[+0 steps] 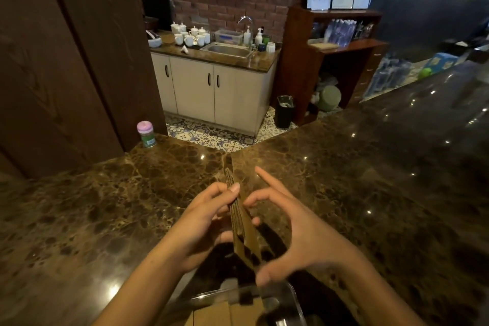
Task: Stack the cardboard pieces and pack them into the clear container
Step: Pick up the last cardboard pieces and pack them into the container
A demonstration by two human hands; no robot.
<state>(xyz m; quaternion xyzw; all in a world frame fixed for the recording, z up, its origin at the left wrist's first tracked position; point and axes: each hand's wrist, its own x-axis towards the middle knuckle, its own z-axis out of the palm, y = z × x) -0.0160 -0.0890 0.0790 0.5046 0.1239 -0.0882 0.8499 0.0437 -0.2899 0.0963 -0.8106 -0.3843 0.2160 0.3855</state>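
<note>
left hand (201,222): clamped on the cardboard stack (240,217), fingers curled round it from the left, one fingertip over the top edge.
right hand (299,235): spread and not wrapped round anything. Index is straight and points away from the body. One bent fingertip is just at the stack's right face, and the thumb is low by its near corner. Can't tell if there's real contact.
stack: several brown corrugated pieces pressed together, held edge-up and tilted, far end higher. It's between the two hands, above the tabletop (105,206), just beyond the container.
container (288,296): clear, rounded corners, at the bottom edge of view right under the wrists. Only the far rim and part of the inside show.
in container: flat cardboard pieces (222,312) lying in it; count unreadable, cut off by the frame.
tabletop: dark brown glossy marble, L-shaped, running off right.
cup (145,133): pink lid, green body, upright at the tabletop's far left edge, well apart from the hands.
background: sink (227,50) in a counter over white cabinets (211,90), white mugs (190,36) left of the sink, black bin (285,111) on the tiled floor, wooden shelf (338,47) to the right.
</note>
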